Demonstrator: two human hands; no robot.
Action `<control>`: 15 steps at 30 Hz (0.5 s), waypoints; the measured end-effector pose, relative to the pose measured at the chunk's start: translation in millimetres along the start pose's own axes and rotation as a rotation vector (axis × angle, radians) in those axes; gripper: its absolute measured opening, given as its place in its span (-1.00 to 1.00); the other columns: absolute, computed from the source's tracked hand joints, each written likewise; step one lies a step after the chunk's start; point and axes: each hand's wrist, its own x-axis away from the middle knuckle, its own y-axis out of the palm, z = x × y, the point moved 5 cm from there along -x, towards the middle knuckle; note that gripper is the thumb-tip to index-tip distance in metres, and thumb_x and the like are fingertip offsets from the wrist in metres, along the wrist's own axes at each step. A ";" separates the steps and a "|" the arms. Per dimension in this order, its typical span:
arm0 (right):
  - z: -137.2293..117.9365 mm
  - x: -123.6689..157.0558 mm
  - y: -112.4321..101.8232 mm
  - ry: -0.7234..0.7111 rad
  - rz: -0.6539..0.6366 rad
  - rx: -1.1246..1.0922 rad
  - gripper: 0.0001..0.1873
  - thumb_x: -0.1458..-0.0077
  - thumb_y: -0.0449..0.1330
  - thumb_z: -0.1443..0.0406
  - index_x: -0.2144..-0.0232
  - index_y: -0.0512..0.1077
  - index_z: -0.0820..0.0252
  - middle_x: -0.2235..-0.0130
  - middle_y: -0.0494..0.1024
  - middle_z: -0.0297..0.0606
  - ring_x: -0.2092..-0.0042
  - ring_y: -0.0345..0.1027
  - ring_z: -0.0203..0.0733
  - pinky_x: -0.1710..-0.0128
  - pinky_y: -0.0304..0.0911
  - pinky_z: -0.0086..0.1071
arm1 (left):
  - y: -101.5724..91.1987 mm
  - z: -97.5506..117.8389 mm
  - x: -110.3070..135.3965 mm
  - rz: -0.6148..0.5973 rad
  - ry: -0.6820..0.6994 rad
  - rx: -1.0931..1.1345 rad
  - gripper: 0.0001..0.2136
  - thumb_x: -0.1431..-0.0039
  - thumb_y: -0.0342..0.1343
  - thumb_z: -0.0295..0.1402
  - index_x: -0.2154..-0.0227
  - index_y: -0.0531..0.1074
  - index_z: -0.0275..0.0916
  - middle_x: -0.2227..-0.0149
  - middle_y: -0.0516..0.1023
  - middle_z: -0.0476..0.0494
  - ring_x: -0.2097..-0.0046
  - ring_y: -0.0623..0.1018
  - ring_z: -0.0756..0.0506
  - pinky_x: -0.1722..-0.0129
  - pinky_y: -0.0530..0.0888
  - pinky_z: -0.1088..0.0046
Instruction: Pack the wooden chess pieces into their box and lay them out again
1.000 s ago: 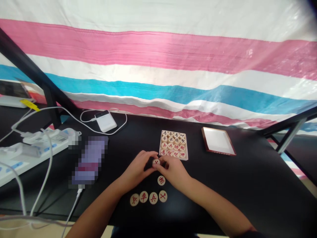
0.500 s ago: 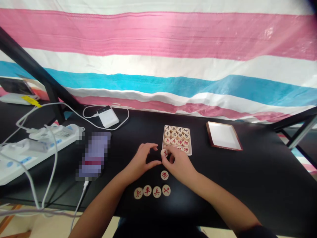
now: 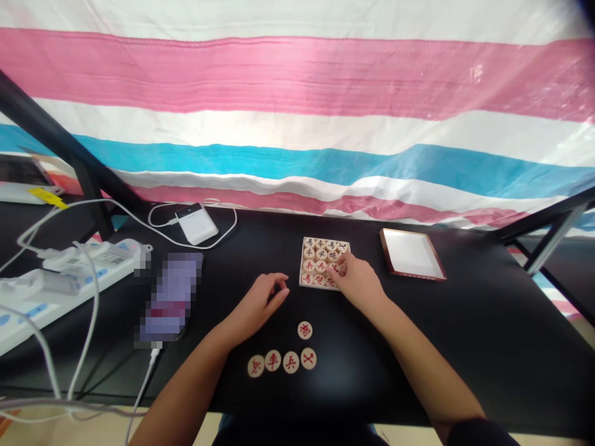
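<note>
A square wooden tray [image 3: 300,266] of round wooden xiangqi pieces with red characters lies on the black table, its rows packed close. My right hand [image 3: 357,282] reaches over the tray's front right corner, its fingertips pinched around a piece [image 3: 334,268] in the tray. My left hand [image 3: 257,303] rests loosely curled a little left of the tray, touching nothing. Near my wrists, a single piece [image 3: 304,330] lies on the table. Below it, a row of several pieces [image 3: 281,361] lies apart from the tray.
A shallow white tray with a brown rim [image 3: 411,254] sits right of the pieces. Left lie a pixelated phone [image 3: 171,296], a white power bank [image 3: 196,223] and a cabled power strip [image 3: 74,271]. A striped plastic sheet hangs behind the table.
The piece held between my hands has gone from in front of the tray. My right hand has moved onto the tray's right side, and my left hand has drawn back leftward.
</note>
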 end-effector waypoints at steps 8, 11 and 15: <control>0.6 0.7 -5.9 0.019 0.002 0.010 -0.78 0.01 0.11 0.20 0.31 0.30 0.20 0.49 0.45 -0.24 0.44 0.32 -0.19 0.51 0.06 -0.42 | 6.4 13.3 0.9 -0.078 0.133 -0.069 -0.80 -0.20 -0.04 -0.33 0.13 0.34 -0.16 0.21 0.40 -0.10 0.15 0.33 -0.08 0.09 0.32 0.32; -4.4 5.1 -10.7 -0.033 -0.030 -0.096 -0.81 0.01 0.11 0.22 0.33 0.32 0.19 0.53 0.43 -0.30 0.48 0.30 -0.25 0.49 0.08 -0.43 | 22.9 26.0 6.2 -0.215 0.283 -0.102 -0.73 -0.16 0.03 -0.32 0.06 0.34 -0.10 0.11 0.36 -0.13 0.09 0.29 -0.10 0.04 0.31 0.31; -19.6 15.9 -4.1 -0.157 -0.176 -0.214 -0.85 0.02 0.11 0.25 0.36 0.35 0.17 0.52 0.45 -0.35 0.49 0.28 -0.30 0.46 0.12 -0.43 | 37.1 29.2 12.2 -0.322 0.364 -0.100 -0.70 -0.11 0.08 -0.27 0.06 0.37 -0.08 0.07 0.34 -0.14 0.10 0.27 -0.10 0.04 0.32 0.30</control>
